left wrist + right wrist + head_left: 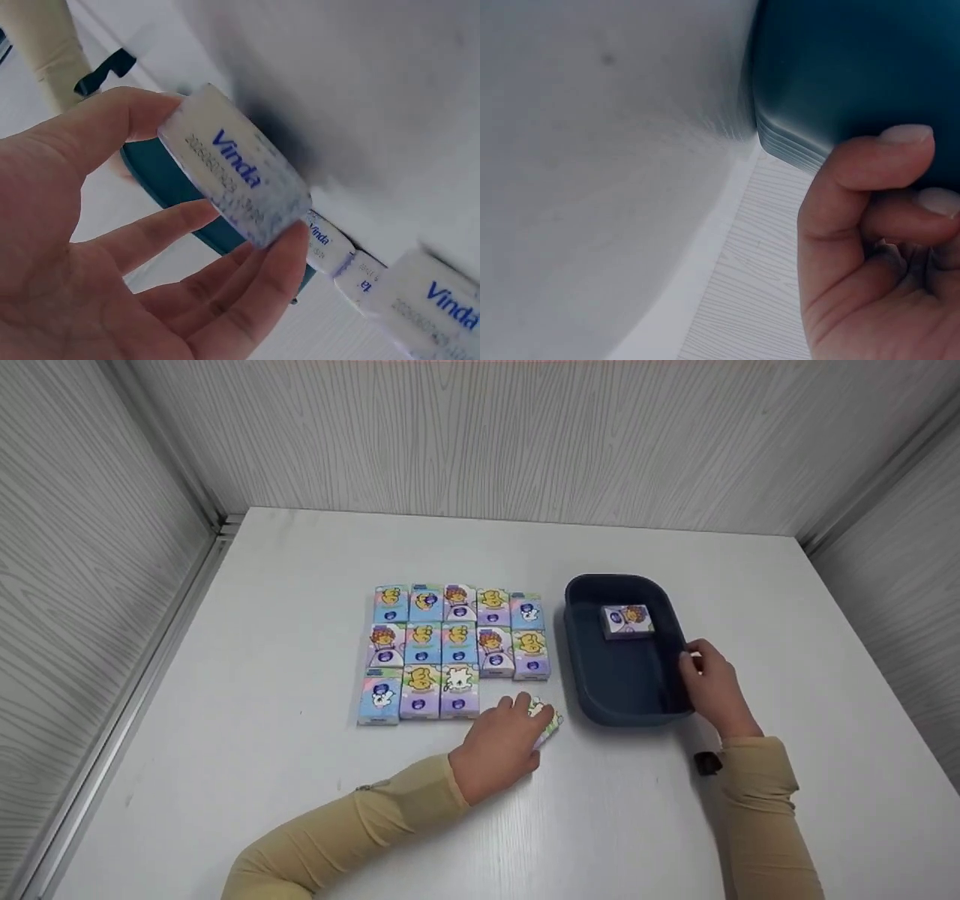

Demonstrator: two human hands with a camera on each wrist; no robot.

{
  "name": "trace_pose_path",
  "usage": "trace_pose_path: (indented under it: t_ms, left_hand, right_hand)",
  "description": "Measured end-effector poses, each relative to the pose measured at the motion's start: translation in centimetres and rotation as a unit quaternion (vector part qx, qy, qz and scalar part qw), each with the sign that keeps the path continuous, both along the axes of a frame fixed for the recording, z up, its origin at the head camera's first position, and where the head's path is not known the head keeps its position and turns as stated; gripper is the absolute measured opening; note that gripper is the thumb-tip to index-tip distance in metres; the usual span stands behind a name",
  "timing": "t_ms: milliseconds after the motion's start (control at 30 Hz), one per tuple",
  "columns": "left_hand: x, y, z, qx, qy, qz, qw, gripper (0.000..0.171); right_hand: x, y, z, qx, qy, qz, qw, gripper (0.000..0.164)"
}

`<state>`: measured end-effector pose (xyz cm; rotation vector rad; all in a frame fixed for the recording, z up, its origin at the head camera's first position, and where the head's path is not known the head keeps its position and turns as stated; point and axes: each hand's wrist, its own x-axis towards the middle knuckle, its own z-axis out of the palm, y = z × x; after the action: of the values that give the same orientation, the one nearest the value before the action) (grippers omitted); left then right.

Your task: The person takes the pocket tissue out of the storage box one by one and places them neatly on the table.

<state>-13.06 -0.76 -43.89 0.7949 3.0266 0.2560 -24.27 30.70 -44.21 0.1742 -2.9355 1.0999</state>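
A small tissue pack [236,165] marked Vinda is pinched between the thumb and fingers of my left hand [499,746]. In the head view that hand covers most of the pack, whose green and white corner [551,718] shows tilted beyond the fingers. At the right, my right hand [716,690] grips the right side of a dark blue rectangular container [630,709]. In the right wrist view its curled fingers [889,161] lie against the container's wall [840,67]. One tissue pack [628,621] with a cartoon print lies inside the container, towards its back.
Left of the container, several tissue packs [424,645] lie in close rows on the white table [300,607]. A small black object [707,763] is beside the right sleeve. Wood-patterned panels [480,442] stand behind the table and at both sides.
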Motion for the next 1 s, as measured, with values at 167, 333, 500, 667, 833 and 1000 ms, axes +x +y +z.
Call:
trace_pose_path:
  t_ms: [167, 333, 500, 667, 833, 1000]
  left_hand:
    - [0.4, 0.1, 0.0, -0.068, 0.026, -0.005, 0.9974, 0.064]
    - [0.6, -0.4, 0.7, -0.088, 0.063, -0.102, 0.9888, 0.049]
    - [0.7, -0.5, 0.6, -0.101, 0.095, -0.152, 0.9785, 0.031]
    - [0.6, -0.5, 0.3, -0.124, 0.108, -0.119, 0.9791, 0.026]
    - [0.3, -0.7, 0.1, -0.137, 0.119, -0.074, 0.9806, 0.019]
    - [-0.1, -1.1, 0.0, -0.137, 0.109, -0.044, 0.9836, 0.015]
  right_hand:
    - [0.1, -0.1, 0.0, -0.001, 0.005, 0.001, 1.000, 0.037]
    - [0.1, 0.0, -0.1, 0.002, 0.009, -0.002, 1.000, 0.038]
    - [0.1, 0.0, -0.1, 0.002, 0.006, 0.000, 1.000, 0.039]
    - [0.2, -0.1, -0.2, 0.004, 0.005, -0.002, 1.000, 0.039]
    - [0.2, -0.1, -0.1, -0.001, 0.003, -0.003, 1.000, 0.038]
    - [0.1, -0.1, -0.1, -0.003, 0.006, -0.006, 1.000, 0.039]
